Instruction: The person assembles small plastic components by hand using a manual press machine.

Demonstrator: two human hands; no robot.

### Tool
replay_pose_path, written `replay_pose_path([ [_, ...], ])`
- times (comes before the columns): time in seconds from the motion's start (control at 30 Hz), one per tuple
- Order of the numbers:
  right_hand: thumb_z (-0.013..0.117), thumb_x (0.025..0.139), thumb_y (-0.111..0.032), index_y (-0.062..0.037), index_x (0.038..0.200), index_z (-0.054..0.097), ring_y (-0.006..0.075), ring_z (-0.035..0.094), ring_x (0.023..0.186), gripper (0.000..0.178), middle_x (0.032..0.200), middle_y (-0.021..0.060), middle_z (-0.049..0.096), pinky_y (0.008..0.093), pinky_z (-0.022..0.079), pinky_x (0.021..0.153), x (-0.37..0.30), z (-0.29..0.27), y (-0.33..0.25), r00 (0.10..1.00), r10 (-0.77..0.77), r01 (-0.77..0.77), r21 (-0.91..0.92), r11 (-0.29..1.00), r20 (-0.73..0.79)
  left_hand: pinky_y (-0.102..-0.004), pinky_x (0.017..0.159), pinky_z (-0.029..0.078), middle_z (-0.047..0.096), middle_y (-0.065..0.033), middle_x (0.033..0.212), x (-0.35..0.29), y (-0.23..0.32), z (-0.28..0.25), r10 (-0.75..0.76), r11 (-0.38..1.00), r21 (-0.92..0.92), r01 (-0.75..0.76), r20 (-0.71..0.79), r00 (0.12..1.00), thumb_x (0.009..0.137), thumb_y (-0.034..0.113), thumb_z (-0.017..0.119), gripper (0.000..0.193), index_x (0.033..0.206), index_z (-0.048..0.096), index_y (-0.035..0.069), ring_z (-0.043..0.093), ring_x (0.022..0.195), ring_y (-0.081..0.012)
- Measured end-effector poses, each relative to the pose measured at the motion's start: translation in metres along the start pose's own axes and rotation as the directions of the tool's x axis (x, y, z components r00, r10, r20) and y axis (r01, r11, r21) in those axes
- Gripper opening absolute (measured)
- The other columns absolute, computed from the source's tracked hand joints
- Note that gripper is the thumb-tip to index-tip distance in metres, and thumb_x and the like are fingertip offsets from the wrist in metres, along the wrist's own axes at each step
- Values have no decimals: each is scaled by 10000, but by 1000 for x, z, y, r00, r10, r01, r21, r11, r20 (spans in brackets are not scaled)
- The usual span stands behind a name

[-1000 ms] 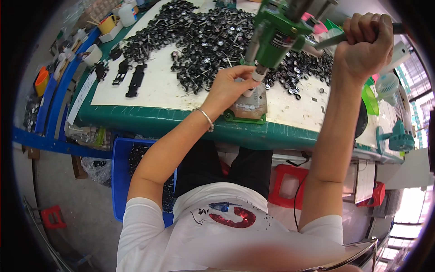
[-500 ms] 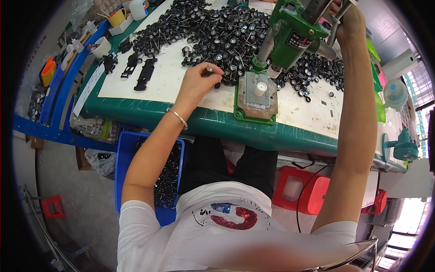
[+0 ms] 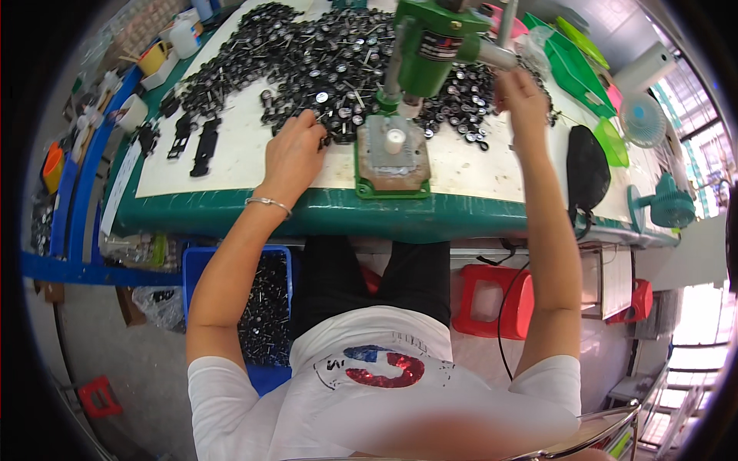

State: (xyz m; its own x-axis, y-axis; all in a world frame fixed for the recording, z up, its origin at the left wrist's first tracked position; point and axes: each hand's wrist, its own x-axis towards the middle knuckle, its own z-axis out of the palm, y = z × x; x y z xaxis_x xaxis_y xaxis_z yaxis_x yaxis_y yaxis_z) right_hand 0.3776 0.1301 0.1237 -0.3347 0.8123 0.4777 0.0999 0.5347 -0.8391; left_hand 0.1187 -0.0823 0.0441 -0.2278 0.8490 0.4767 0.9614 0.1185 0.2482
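Blue bin (image 3: 197, 265) of small parts at 8 o'clock, red stool (image 3: 519, 296) at 4, both lower than bench (image 3: 477, 173). White post (image 3: 394, 140) upright on green press (image 3: 433, 50) at 12. Left hand (image 3: 296, 150) at 11, fingers curled at near edge of black wheel pile (image 3: 307, 69); can't tell if grip holds a wheel. Right hand (image 3: 521, 100) at 1:30, fingers bent near press lever (image 3: 508, 23); grip unclear. Pile spreads beyond, 11 to 1.

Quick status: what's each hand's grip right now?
Left hand: curled at the pile of small black wheels; whether it holds one cannot be told.
Right hand: loosely curled beside the green metal press; whether it holds anything cannot be told.
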Motion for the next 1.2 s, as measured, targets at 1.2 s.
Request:
replay_pose_path([
  [1.2, 689, 852, -163, -21, 1057, 656, 186, 611, 809, 252, 984, 80, 610, 309, 496, 734, -87, 81, -6, 916, 14, 20, -79, 997, 402, -204, 691, 427, 669, 11, 825, 0, 52, 9, -317, 136, -956, 260, 207, 926, 794, 77, 752, 138, 918, 736, 18, 580, 768, -53],
])
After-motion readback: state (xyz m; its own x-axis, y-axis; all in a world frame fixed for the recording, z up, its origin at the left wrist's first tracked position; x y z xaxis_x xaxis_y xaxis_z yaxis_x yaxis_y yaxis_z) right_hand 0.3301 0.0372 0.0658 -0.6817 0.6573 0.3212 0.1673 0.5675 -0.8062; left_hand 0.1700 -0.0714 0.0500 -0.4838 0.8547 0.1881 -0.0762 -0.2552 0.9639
